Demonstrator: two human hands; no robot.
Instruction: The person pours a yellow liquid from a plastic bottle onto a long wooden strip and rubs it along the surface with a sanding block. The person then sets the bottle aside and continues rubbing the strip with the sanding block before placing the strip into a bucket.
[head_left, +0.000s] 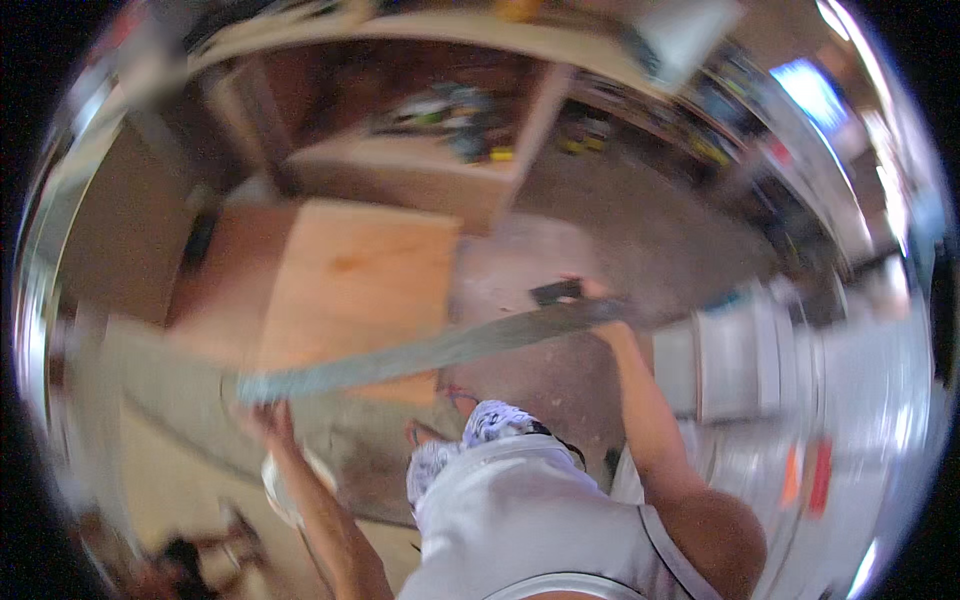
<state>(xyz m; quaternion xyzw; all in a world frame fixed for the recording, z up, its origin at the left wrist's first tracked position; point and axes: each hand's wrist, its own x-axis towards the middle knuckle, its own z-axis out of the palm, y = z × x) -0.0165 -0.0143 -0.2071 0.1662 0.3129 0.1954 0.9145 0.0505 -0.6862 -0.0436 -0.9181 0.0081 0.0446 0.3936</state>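
Observation:
A long, narrow grey-green plank (pixel 430 350) spans the space in front of my body, its right end farther away than its left. My left hand (pixel 268 422) grips the plank's left end from the near side. Around the right end closes my right hand (pixel 604 322), its fingers partly hidden by the plank. Just beyond that end, by my right fingers, shows a small black block-like object (pixel 553 292). Blur hides whether it is held or fixed to the plank. Below the plank's left part lies a light-brown wooden sheet (pixel 360 270).
Ahead stands an open wooden workbench (pixel 420 180), with jumbled tools (pixel 450 115) on its shelf. To the right are pale stacked panels (pixel 740 360) and red and orange strips (pixel 820 478). A round white object (pixel 285 495) sits below my left forearm. A lit screen (pixel 812 95) glows far right.

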